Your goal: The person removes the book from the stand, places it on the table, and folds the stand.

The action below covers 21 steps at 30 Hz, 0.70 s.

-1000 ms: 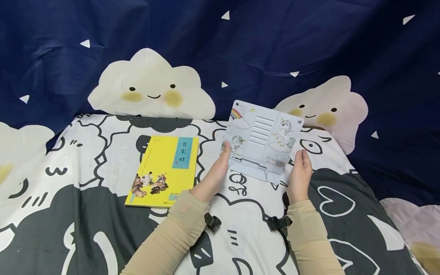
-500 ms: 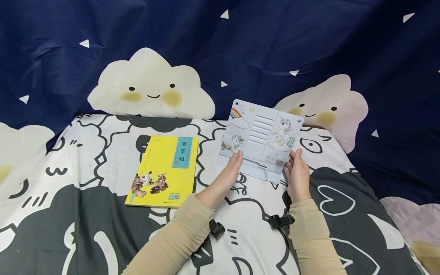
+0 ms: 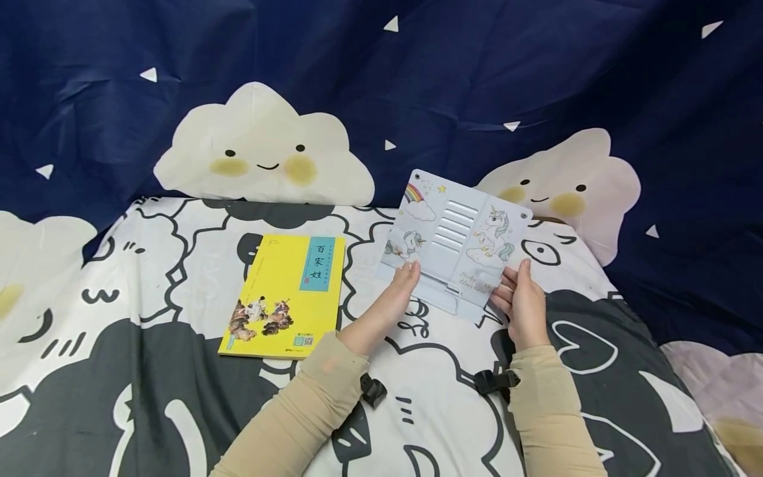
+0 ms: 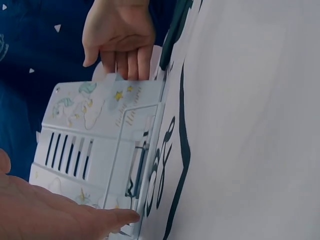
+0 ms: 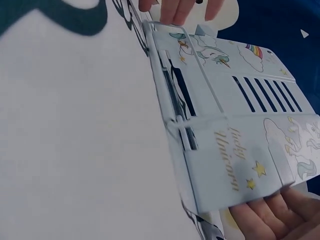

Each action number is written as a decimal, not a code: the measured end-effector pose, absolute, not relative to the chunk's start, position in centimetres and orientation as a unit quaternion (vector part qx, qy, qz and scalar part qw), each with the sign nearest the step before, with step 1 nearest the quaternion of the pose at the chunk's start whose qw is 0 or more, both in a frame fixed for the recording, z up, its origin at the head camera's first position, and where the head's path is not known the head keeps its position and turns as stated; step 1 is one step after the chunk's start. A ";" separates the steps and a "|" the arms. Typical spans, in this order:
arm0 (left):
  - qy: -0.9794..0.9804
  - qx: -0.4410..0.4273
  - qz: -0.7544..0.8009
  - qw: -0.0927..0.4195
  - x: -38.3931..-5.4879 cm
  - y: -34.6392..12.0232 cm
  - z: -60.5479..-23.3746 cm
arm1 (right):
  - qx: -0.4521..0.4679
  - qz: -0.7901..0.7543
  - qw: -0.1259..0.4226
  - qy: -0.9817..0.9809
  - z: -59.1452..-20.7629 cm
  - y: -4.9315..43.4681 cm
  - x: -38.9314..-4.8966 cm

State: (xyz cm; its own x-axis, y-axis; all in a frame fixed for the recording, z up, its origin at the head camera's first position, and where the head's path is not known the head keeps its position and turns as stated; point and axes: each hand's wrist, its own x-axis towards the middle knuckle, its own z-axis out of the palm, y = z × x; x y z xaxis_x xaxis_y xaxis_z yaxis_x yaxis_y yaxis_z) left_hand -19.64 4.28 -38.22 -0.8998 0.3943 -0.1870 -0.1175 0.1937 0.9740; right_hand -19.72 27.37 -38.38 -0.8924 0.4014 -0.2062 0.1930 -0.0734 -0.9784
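Note:
A white book stand [image 3: 447,245] printed with unicorns and a rainbow stands tilted back on the patterned cloth, its slotted panel facing me. At its lower left corner is my left hand [image 3: 387,301], fingers fairly straight and overlapping the stand's front edge. My right hand [image 3: 524,308] is at the lower right side, thumb raised apart. In the right wrist view the fingers [image 5: 272,212] of that hand lie along the stand's side edge, partly hidden behind it. The left wrist view shows a wire page holder [image 4: 116,150] across the stand's front.
A yellow book [image 3: 286,298] with a blue title panel lies flat to the left of the stand. The cloth [image 3: 441,424] has black and white cartoon prints. A dark blue curtain [image 3: 441,86] with cloud shapes hangs behind.
My left hand has shifted right, from the stand's left side onto its lower front corner. The right hand came in to the right edge, then eased slightly right. The stand has barely moved.

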 end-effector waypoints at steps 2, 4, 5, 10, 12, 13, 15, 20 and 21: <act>0.745 0.095 0.629 0.200 -19.8 4.1 -38.2 | -0.211 0.698 0.061 -0.682 -38.2 27.5 -19.6; 0.746 0.094 0.630 0.197 -20.0 3.8 -38.4 | -0.202 0.696 0.045 -0.688 -38.1 27.6 -19.6; 0.746 0.094 0.630 0.196 -20.1 3.7 -38.4 | -0.199 0.700 0.035 -0.685 -38.1 27.7 -19.6; 0.747 0.087 0.629 0.196 -20.6 3.1 -38.6 | -0.188 0.730 -0.005 -0.657 -38.0 27.5 -19.6; 0.747 0.082 0.629 0.197 -20.8 2.9 -38.7 | -0.180 0.731 -0.016 -0.658 -38.0 27.3 -19.6; 0.745 0.079 0.631 0.200 -20.8 2.8 -38.7 | -0.173 0.728 -0.020 -0.663 -38.0 27.2 -19.6; 0.742 0.071 0.635 0.202 -21.0 2.6 -38.7 | -0.161 0.717 -0.026 -0.677 -38.0 27.0 -19.5; 0.733 0.048 0.647 0.204 -21.2 2.5 -38.7 | -0.146 0.711 -0.032 -0.687 -37.8 26.8 -19.4; 0.733 0.042 0.648 0.205 -21.2 2.6 -38.7 | -0.146 0.714 -0.033 -0.684 -37.8 26.8 -19.4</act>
State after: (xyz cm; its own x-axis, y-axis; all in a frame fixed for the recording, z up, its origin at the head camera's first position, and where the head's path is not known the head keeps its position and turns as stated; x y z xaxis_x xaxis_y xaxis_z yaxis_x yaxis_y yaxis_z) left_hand -21.20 2.57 -38.66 -0.9128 0.3262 -0.2457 -0.2039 0.1570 0.9663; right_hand -19.40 26.76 -37.76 -0.9552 0.1533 -0.2530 0.2464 -0.0610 -0.9672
